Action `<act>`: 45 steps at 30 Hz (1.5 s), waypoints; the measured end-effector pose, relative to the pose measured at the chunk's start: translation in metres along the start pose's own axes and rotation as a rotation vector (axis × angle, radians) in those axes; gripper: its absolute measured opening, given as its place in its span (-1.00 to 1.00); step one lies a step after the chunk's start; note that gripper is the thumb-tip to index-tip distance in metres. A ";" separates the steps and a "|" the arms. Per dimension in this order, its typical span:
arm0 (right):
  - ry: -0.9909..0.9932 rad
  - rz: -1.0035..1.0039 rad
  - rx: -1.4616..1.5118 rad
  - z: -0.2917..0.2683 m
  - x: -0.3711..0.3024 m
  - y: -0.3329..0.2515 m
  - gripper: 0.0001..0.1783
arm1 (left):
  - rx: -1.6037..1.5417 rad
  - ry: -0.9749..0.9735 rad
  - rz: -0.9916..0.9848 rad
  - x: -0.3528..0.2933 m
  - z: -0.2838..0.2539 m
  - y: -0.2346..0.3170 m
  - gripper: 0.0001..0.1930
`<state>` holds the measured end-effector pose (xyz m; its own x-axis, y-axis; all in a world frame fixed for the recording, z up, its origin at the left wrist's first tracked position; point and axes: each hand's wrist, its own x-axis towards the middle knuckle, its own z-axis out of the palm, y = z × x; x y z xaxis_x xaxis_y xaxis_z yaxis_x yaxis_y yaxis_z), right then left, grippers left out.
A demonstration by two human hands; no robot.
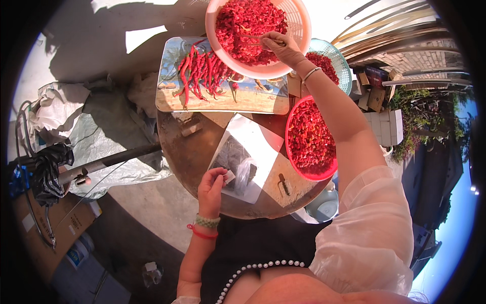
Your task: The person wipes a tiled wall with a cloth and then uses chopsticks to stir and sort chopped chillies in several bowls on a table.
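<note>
My right hand [281,46] reaches over a pink plastic basket [304,25] and is closed on a pair of thin chopsticks [251,37]. Their tips point into the chopped red chillies [250,23] filling the basket. My left hand [211,186] is held low by the near edge of the round table [178,147], fingers curled. A small white piece [230,176] shows at its fingertips; its kind is unclear. Beside it a clear plastic bag [245,173] lies on a white sheet [263,133]. Whole red chillies [202,73] lie on a picture-printed tray [238,105] left of the basket.
A red-rimmed basin [309,137] of chopped chillies stands on the table's right, with a light blue basket [344,63] behind it. A small dark object [283,185] sits near the front edge. Plastic sheeting [96,142], a metal bar [111,161] and cardboard [61,228] are left.
</note>
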<state>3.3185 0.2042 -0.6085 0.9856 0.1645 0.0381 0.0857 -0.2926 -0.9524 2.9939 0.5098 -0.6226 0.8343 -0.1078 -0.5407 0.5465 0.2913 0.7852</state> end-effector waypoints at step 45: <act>0.605 0.232 -0.048 0.024 0.028 0.017 -0.65 | -0.007 -0.035 0.034 -0.014 0.007 0.000 -0.81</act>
<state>3.3445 0.2261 -0.6307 0.8858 -0.4640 0.0099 -0.1473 -0.3012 -0.9421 2.9825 0.5044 -0.6132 0.8546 -0.1313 -0.5024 0.5172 0.3025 0.8006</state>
